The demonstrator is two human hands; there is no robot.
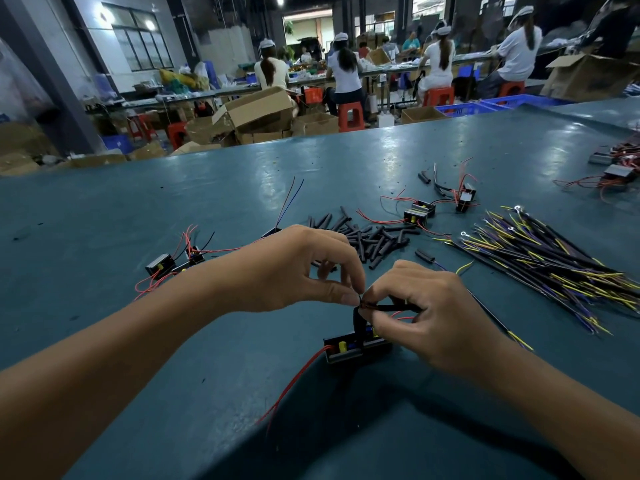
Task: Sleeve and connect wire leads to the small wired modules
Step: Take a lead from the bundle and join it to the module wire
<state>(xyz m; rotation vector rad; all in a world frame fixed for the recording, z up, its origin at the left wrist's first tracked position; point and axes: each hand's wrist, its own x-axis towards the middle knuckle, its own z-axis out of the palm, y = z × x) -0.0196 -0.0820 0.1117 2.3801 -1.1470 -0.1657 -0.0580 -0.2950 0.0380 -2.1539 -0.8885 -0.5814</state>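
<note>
A small black module (pixel 356 348) with a yellow part inside lies on the teal table (pixel 214 202) under my hands, red wires trailing from it toward me. My left hand (pixel 294 268) pinches the wire ends with thumb and forefinger. My right hand (pixel 429 313) holds a black sleeve (pixel 391 307) meeting those ends, just above the module. A heap of black sleeves (pixel 363 237) lies behind my hands. A bundle of black, yellow and blue wire leads (pixel 554 265) is spread at the right.
Several more modules with red wires lie at the left (pixel 173 263), at the centre back (pixel 420 213) and at the far right (pixel 616 173). Beyond the table edge are cardboard boxes, red stools and seated people at another bench.
</note>
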